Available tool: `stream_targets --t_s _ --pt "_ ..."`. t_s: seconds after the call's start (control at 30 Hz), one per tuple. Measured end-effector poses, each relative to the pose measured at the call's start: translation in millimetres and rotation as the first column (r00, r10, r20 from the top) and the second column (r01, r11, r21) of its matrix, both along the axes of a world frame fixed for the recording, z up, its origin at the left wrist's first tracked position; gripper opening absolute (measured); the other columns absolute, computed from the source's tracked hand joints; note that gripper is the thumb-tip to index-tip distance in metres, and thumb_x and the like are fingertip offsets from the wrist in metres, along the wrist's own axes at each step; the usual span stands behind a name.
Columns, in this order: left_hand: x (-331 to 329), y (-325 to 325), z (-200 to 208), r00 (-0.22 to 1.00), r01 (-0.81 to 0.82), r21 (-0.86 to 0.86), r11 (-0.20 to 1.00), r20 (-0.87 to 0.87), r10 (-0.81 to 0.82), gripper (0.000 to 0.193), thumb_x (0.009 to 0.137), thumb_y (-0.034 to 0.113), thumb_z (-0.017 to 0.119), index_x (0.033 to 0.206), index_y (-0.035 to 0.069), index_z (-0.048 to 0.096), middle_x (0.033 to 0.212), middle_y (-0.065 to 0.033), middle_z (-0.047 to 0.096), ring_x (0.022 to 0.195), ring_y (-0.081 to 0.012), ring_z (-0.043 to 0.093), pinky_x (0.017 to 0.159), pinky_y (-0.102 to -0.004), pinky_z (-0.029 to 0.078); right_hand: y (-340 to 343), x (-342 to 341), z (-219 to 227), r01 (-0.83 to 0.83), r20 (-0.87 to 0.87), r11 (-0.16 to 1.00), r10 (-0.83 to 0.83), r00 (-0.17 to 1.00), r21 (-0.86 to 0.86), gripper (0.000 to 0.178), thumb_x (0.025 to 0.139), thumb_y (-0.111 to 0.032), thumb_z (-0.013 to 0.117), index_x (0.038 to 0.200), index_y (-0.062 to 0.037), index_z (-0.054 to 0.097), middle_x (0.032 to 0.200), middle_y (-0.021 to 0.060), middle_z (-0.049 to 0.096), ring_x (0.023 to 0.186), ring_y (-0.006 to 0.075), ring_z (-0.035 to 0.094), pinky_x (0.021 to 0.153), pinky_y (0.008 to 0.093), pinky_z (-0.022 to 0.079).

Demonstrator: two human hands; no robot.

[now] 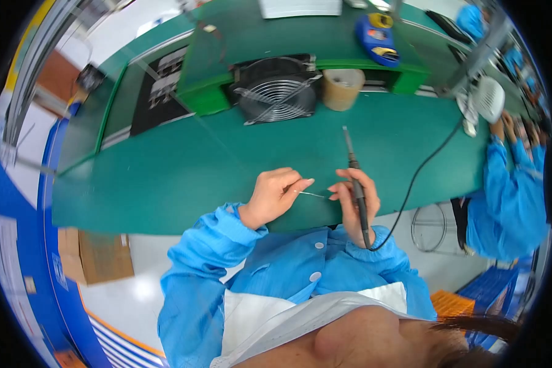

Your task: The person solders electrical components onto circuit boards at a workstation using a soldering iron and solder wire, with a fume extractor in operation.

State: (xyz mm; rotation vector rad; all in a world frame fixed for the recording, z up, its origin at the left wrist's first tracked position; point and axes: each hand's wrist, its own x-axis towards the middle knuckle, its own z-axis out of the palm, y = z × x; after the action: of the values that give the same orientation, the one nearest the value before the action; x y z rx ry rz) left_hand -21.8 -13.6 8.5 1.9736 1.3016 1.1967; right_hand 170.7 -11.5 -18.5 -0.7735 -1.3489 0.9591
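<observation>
Green bench [184, 178]: left fingers [282, 178] pinch wire [311, 194], right fingers [365, 178] grip a soldering iron [358, 191]; I see no iron-to-wire contact yet.

Near the middle, the pinching left hand [277, 191] hid one end of a thin wire [311, 194], too fine for its make to show. Just to its right, the right hand [360, 199] covered part of a pen-shaped tool [352, 161], whose tip was blurred. A white sheet [300, 7] ran off the top edge. Markings on the blue bottle [373, 43], upper right, were too blurred to tell. At far right, whatever lay by a co-worker's hands [510, 127] was too small and smeared to make out.
</observation>
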Motion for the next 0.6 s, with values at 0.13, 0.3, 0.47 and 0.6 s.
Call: stream_targets --t_s 0.13,0.3,0.47,0.6 --pt "-45.2 -14.6 1.8 0.990 -0.139 -0.153 0.978 -0.025 0.137 0.023 0.091 0.016 0.064 0.077 -0.002 0.064 0.059 -0.0079 0.050 0.054 -0.0115 0.046 0.050 -0.0303 0.037 -1.3 8.5 1.0 -0.027 0.128 0.999 0.021 0.992 0.040 0.031 0.088 0.008 0.055 0.118 0.0043 0.054 0.108 0.0185 0.063 0.078 0.0184 0.068 0.062 0.0266 0.057" --pt "-126.5 -23.8 17.2 0.808 -0.268 -0.446 0.854 0.379 0.452 0.043 0.102 0.036 0.040 0.101 -0.001 0.062 0.068 -0.0006 0.053 0.050 -0.0038 0.041 0.046 -0.0177 0.029 1.0 23.4 -0.5 0.074 0.334 0.985 -0.122 0.935 0.154 0.027 0.087 0.006 0.057 0.114 0.0054 0.057 0.102 0.0174 0.065 0.072 0.0179 0.067 0.059 0.0265 0.055" --pt "-199.4 0.4 27.9 0.504 -0.372 -0.550 0.747 0.557 0.661 0.044 0.102 0.037 0.039 0.124 -0.001 0.045 0.114 -0.0176 0.056 0.096 -0.0233 0.059 0.078 -0.0343 0.052 5.2 25.1 -8.5 0.070 0.284 0.997 -0.079 0.956 0.042 0.030 0.090 0.004 0.057 0.119 0.0039 0.055 0.105 0.0185 0.066 0.074 0.0174 0.067 0.059 0.0261 0.054" --pt "-238.0 40.9 29.3 0.049 -0.333 -0.603 0.725 0.757 0.652 0.048 0.102 0.026 0.040 0.138 -0.002 0.025 0.143 -0.0265 0.023 0.132 -0.0425 0.030 0.105 -0.0567 0.037 4.5 23.5 -9.7 0.045 0.338 0.992 -0.082 0.937 0.118 0.030 0.089 0.004 0.057 0.119 0.0033 0.055 0.105 0.0182 0.066 0.074 0.0174 0.067 0.059 0.0260 0.054"
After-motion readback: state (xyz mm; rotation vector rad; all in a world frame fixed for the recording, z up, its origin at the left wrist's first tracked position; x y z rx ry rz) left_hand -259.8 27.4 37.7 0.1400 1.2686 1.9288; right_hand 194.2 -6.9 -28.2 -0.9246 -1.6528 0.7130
